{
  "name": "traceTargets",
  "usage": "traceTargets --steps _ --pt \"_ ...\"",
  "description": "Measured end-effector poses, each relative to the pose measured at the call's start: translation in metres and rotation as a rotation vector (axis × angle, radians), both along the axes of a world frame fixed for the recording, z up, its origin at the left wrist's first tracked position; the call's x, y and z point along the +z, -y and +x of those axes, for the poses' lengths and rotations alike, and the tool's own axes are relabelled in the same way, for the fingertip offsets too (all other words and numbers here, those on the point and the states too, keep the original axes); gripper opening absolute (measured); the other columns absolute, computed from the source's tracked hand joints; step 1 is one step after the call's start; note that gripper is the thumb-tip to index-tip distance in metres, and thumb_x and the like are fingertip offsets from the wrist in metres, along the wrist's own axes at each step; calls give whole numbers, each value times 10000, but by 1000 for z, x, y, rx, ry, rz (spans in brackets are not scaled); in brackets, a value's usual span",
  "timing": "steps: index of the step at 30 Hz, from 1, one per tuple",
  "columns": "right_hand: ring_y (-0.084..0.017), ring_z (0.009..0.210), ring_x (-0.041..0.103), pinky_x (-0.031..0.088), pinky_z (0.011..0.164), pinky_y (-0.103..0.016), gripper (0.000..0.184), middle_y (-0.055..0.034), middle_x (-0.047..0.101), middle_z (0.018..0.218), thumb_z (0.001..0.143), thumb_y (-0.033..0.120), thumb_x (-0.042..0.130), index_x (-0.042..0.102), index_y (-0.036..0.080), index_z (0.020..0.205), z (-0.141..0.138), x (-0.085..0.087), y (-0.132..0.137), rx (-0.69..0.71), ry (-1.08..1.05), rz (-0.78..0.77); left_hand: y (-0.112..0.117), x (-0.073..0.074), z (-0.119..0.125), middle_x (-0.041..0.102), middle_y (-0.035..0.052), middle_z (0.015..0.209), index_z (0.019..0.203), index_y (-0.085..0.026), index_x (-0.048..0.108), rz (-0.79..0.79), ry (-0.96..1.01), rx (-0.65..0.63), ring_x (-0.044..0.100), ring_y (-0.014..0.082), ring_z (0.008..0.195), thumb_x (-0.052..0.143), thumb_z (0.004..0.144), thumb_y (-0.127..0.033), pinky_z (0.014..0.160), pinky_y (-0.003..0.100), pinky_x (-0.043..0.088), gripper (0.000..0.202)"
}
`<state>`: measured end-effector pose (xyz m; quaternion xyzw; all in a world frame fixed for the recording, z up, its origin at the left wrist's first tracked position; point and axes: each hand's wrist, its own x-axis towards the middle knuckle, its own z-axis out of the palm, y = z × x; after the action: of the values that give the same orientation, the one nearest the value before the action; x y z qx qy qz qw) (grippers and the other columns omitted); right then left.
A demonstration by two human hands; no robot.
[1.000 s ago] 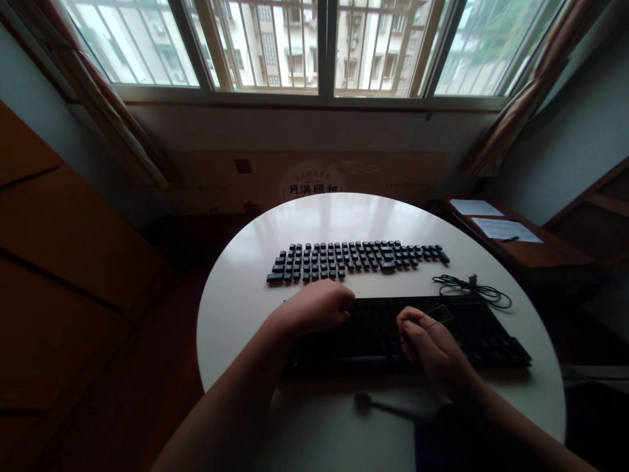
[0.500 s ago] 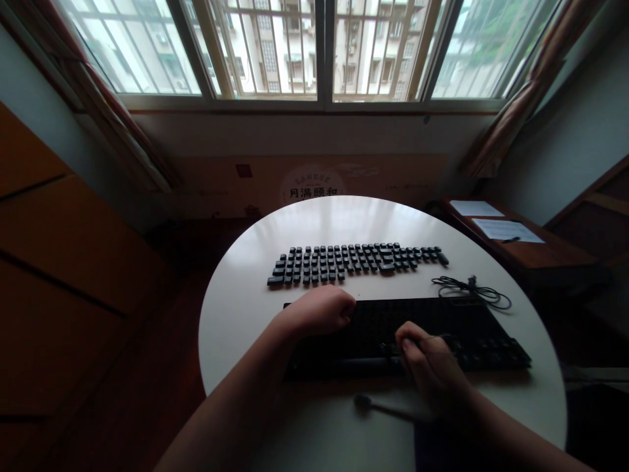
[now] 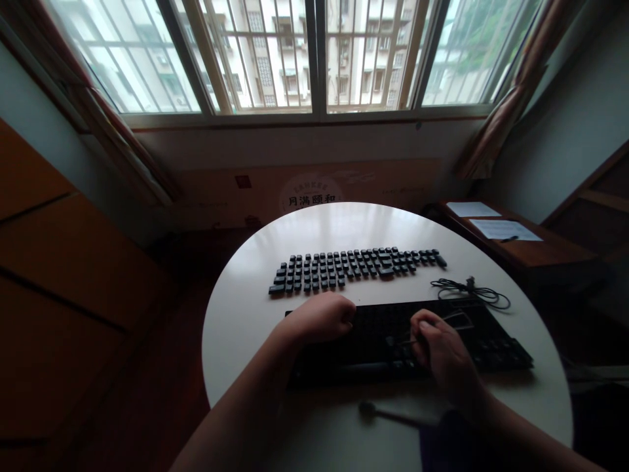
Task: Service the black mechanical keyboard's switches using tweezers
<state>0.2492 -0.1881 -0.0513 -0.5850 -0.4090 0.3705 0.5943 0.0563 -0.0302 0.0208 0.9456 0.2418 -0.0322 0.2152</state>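
Black keyboard (image 3: 378, 328) lies on the white round table (image 3: 246, 328), seen from the head camera. Many loose keys (image 3: 354, 265) sit in neat rows just behind the keyboard. A thin cable (image 3: 472, 292) is bunched up behind the keyboard's right end. A dark stick with a round tip (image 3: 366, 410) lies in front of the keyboard.

I think the wire tool (image 3: 459, 320) could slip if it is pulled crooked. Then a key might pop off and fly from the table. A sudden jerk could also push the keyboard back into the rows of keys and mix them up. The cable is close enough to snag.

The left hand (image 3: 319, 319) is curled into a fist and rests on the back left part of the keyboard, pressing it down. I cannot tell if anything is inside the fist. The right hand (image 3: 442, 357) is over the middle right part of the keyboard. Its fingers are pinched on the wire tool, whose loop sticks out past the fingertips. The two hands are apart, with bare keyboard between them.
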Motion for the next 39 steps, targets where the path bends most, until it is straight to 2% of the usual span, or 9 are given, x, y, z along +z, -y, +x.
traceTargets --steps 6,12,17,22,29,32,35,37,39 --pt "-103 478 418 314 427 -172 233 60 463 578 935 430 540 507 228 824 -2 1 0 -71 -138 -26 5 4 3 607 1 690 701 -184 601 17 52 14 521 143 626 619 889 -341 566 259 322 246" --pt "-138 598 501 425 550 -229 213 16 547 704 995 417 529 604 237 912 -4 -9 10 144 78 164 18 12 7 677 31 838 865 -195 653 9 101 19 590 178 736 511 976 -505 609 269 368 359" --pt "-156 629 518 447 595 -260 193 1 576 754 1025 321 472 627 252 933 1 -6 12 198 317 304 26 15 9 703 47 964 1016 -206 664 -44 112 -27 632 203 854 474 1008 -436 682 282 417 299" --pt "-153 632 528 441 599 -255 157 10 590 760 1012 254 476 621 259 952 0 -3 8 244 405 384 31 20 12 678 47 915 946 -193 627 -30 98 -63 618 196 814 453 1009 -380 674 286 416 263" --pt "-151 608 491 416 576 -252 227 20 539 692 1021 292 483 592 242 829 6 -2 8 -51 463 410 29 16 11 673 39 929 939 -198 587 -23 135 -50 614 197 840 441 982 -299 695 280 415 182" --pt "-164 642 519 445 598 -265 250 5 560 735 1041 346 443 603 244 879 13 0 5 -68 519 426 30 17 9 676 50 940 950 -196 582 -10 133 -23 619 205 842 412 1000 -331 703 290 425 222" --pt "-196 763 592 504 690 -307 294 -32 612 866 1066 375 353 620 257 1029 18 2 3 -10 606 422 33 20 8 696 63 1043 1052 -206 606 -55 157 -51 638 222 923 415 1006 -331 764 303 452 232" --pt "-240 965 616 522 834 -372 306 -77 630 1076 1065 372 348 622 273 1157 22 5 2 0 725 417 36 21 7 700 70 1106 1131 -218 611 -82 176 -71 643 235 976 421 1009 -337 805 315 463 255" --pt "-298 1215 539 474 990 -457 314 -112 540 1352 1051 329 387 601 288 1277 25 10 3 -13 880 415 36 22 6 702 76 1112 1151 -218 616 -91 181 -72 646 242 983 422 1013 -352 814 323 470 273"
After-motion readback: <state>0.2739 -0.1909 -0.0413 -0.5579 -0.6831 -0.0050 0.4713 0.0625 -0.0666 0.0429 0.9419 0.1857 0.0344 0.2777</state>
